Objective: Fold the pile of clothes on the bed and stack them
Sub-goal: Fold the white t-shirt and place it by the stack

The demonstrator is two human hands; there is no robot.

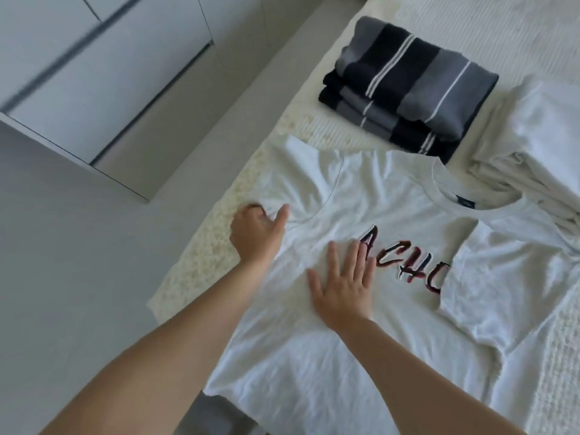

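Two hands work on one white T-shirt [361, 309] spread front-up on the bed [470, 32], its printed lettering [408, 265] partly hidden because the shirt's far-side sleeve and edge are already folded in over the chest. Left hand [257, 233] sits at the shirt's other sleeve, near the bed's edge, fingers curled into the cloth in a closed grip on the sleeve. Right hand [340, 287] lies flat on the chest of the shirt just beside the lettering, fingers straight and spread, an open grip that only presses down. Beyond the shirt's collar rests a folded stack of dark striped clothes [405, 92], touching or nearly touching the shoulder; a loose heap of white clothes [533, 152] lies beside the shirt's collar on the folded side, waiting its turn. The step in hand looks like the second side fold: bringing the held sleeve across to meet the first fold. To do it well, the flat hand should likely hold firm along the intended crease line so the body does not drag, while the left lifts the sleeve rather than sliding it, lays it over evenly with the hem side matching, and smooths the wrinkles around the chest before folding bottom to collar. Most of the pile seems still unfolded.
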